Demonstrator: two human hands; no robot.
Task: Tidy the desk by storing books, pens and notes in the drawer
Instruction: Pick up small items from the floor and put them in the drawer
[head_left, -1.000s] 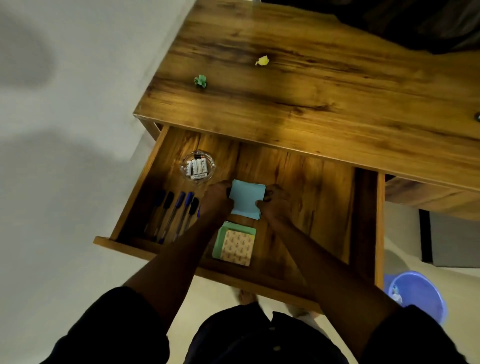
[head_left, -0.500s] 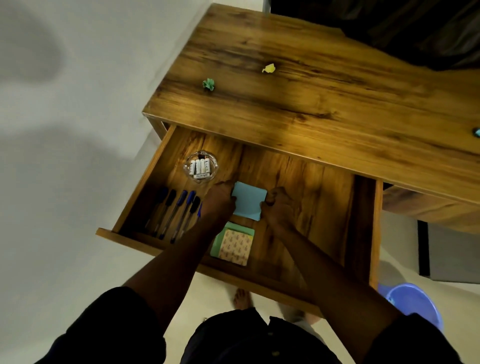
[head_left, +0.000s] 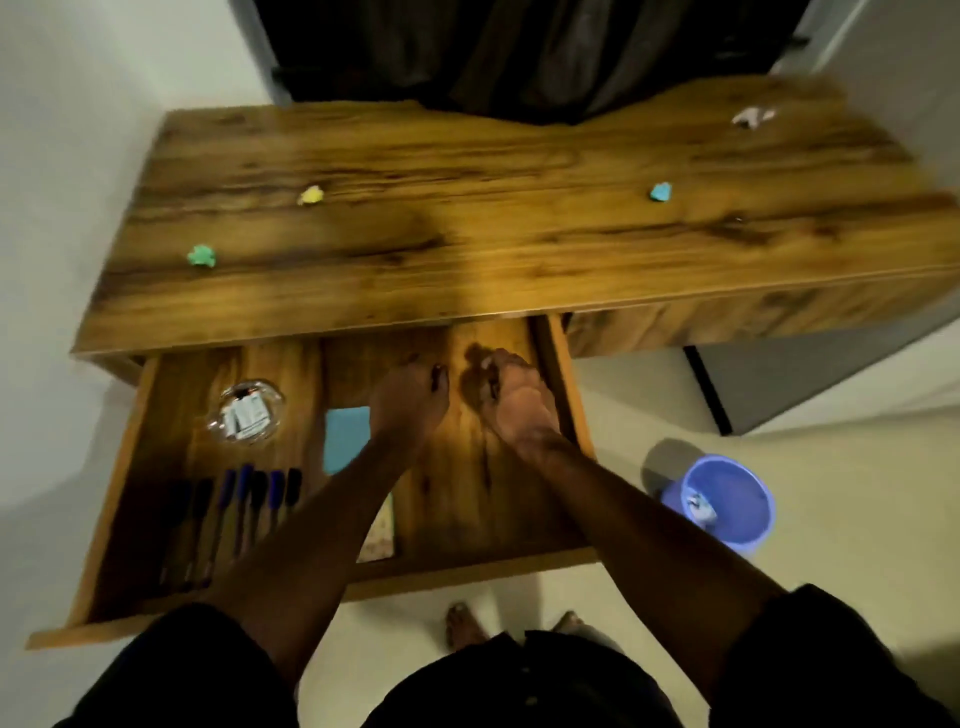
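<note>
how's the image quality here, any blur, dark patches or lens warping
Head view: dim, warm light and overall motion blur; the green crumpled paper ball is smeared; the dark pens in the open wooden drawer sit in deep shadow; wide-angle bowing curves the edges of the wooden desk top.

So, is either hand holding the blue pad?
No, the blue pad lies flat on the drawer floor, with the left hand and right hand both beyond it and off it.

Glossy wood-grain desk (head_left: 519, 171) and drawer (head_left: 467, 569), clear glass dish (head_left: 245, 413), matt blue paper pad (head_left: 345, 439), plastic bin (head_left: 743, 499).
</note>
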